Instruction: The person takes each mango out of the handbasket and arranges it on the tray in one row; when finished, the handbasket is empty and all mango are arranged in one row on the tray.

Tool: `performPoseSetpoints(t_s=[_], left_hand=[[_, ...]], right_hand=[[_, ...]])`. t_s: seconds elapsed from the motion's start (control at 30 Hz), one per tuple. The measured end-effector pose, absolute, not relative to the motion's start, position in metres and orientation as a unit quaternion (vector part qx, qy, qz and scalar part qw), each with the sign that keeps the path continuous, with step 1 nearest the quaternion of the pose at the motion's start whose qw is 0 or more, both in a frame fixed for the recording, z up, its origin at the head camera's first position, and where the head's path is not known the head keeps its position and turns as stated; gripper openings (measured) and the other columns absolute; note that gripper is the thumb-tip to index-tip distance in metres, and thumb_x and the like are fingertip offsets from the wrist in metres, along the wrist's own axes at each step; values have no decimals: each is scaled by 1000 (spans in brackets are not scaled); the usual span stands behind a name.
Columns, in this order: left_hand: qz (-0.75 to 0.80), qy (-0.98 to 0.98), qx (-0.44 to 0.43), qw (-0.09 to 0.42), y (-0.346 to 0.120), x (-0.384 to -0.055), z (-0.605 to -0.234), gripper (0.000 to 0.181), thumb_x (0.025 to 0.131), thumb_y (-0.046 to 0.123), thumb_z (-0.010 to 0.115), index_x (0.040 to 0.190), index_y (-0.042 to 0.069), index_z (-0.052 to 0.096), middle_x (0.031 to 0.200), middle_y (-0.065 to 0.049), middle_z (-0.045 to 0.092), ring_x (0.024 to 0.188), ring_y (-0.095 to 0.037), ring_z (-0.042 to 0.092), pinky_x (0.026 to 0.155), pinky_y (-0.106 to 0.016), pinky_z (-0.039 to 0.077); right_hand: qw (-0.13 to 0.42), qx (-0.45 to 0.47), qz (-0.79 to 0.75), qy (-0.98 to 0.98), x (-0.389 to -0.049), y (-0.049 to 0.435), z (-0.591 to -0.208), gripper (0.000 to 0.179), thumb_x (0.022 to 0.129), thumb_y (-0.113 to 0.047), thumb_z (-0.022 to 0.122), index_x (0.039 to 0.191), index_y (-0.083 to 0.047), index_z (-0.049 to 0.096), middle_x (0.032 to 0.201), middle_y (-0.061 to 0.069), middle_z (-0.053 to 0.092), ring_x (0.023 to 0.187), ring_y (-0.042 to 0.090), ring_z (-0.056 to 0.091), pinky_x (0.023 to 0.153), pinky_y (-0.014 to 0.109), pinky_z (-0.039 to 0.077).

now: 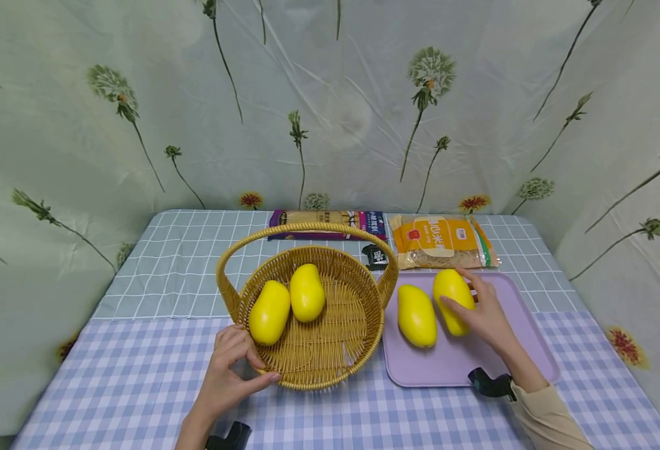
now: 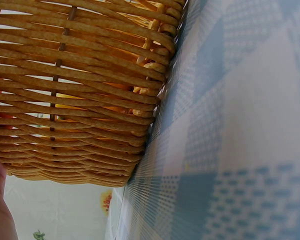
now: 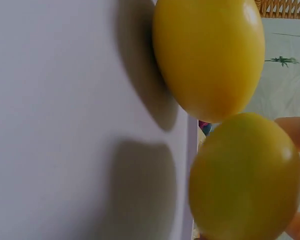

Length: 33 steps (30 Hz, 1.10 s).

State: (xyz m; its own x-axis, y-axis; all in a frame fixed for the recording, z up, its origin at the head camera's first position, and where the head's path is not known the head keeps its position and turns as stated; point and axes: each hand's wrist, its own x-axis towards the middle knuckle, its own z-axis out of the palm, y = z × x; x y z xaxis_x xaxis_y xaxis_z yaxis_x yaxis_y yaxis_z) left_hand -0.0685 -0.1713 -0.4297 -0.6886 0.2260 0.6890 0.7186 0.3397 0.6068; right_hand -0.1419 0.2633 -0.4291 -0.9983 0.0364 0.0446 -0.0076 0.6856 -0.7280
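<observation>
A wicker basket (image 1: pixel 330 375) with a tall arched handle stands left of centre, holding two yellow mangoes, one at the left (image 1: pixel 270 312) and one beside it (image 1: pixel 307 292). My left hand (image 1: pixel 231 369) grips the basket's front-left rim, fingers on the rim and thumb along the front; the left wrist view shows the woven side (image 2: pixel 75 100) close up. On the right, my right hand (image 1: pixel 484 312) holds a mango (image 1: pixel 452 300) between thumb and fingers over a lilac tray (image 1: pixel 470 369). In the right wrist view a gap separates this mango (image 3: pixel 245 175) from its shadow. Another mango (image 1: pixel 417 315) lies on the tray to its left.
Behind the basket lies a purple packet (image 1: pixel 330 219). An orange grain bag (image 1: pixel 442 240) sits behind the tray, with a small black packet (image 1: pixel 375 256) between basket and bag. A checked cloth (image 1: pixel 139 369) covers the table; a flowered curtain (image 1: pixel 341 125) hangs behind.
</observation>
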Motion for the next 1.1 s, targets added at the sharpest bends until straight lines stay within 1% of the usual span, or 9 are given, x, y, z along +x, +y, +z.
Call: performPoseSetpoints(t_s=[0.13, 0.2, 0.3, 0.47, 0.67, 0.87, 0.97, 1.1], left_hand=[[-489, -783, -298, 243, -171, -68, -429, 42, 48, 0, 89, 67, 17, 55, 72, 6, 53, 81, -16, 45, 94, -33, 22], [-489, -784, -297, 242, -171, -68, -428, 44, 46, -2, 89, 66, 17, 55, 72, 6, 53, 81, -16, 45, 95, -33, 22], [-486, -784, -298, 245, -171, -68, -428, 44, 45, -3, 88, 66, 17, 55, 71, 6, 53, 81, -16, 45, 95, -32, 22], [-483, -783, -302, 250, -171, -69, -428, 43, 47, -1, 89, 66, 17, 55, 71, 7, 53, 80, -17, 45, 94, -32, 23], [-483, -780, -304, 256, -171, -69, -430, 44, 45, -1, 89, 66, 17, 55, 71, 7, 52, 79, -16, 45, 94, -31, 23], [-484, -780, -305, 255, -171, -68, -430, 43, 47, 1, 89, 66, 17, 55, 71, 7, 52, 79, -16, 45, 94, -31, 23], [-484, -781, -304, 250, -171, -68, -430, 44, 46, -2, 89, 66, 17, 55, 72, 7, 52, 80, -16, 45, 94, -32, 23], [-486, -784, -299, 244, -171, -68, -429, 44, 46, -2, 88, 67, 17, 55, 72, 6, 53, 81, -17, 45, 94, -32, 22]], right_hand=[[24, -5, 381, -924, -143, 264, -431, 73, 86, -34, 69, 142, -3, 35, 113, 26, 41, 91, 34, 41, 68, 38, 36], [17, -9, 377, -926, -143, 263, -430, 73, 86, -36, 69, 142, -4, 35, 113, 26, 41, 92, 35, 42, 68, 39, 37], [4, -17, 370, -929, -142, 262, -430, 75, 85, -40, 68, 143, -5, 35, 114, 26, 41, 96, 37, 42, 70, 41, 38], [-10, -28, 354, -935, -143, 261, -431, 78, 85, -44, 68, 143, -6, 34, 117, 28, 41, 102, 40, 42, 73, 47, 41], [-19, -28, 340, -940, -146, 259, -434, 80, 85, -47, 66, 144, -5, 33, 119, 30, 40, 105, 42, 42, 77, 53, 41], [-25, -30, 331, -943, -147, 260, -435, 81, 85, -48, 66, 143, -3, 33, 117, 30, 41, 103, 42, 43, 74, 50, 42], [-27, -30, 327, -944, -147, 260, -436, 81, 85, -48, 65, 143, -2, 33, 116, 30, 41, 102, 42, 44, 72, 49, 42], [-35, -34, 325, -944, -147, 261, -437, 82, 85, -50, 64, 143, -2, 32, 118, 32, 40, 103, 43, 44, 73, 50, 42]])
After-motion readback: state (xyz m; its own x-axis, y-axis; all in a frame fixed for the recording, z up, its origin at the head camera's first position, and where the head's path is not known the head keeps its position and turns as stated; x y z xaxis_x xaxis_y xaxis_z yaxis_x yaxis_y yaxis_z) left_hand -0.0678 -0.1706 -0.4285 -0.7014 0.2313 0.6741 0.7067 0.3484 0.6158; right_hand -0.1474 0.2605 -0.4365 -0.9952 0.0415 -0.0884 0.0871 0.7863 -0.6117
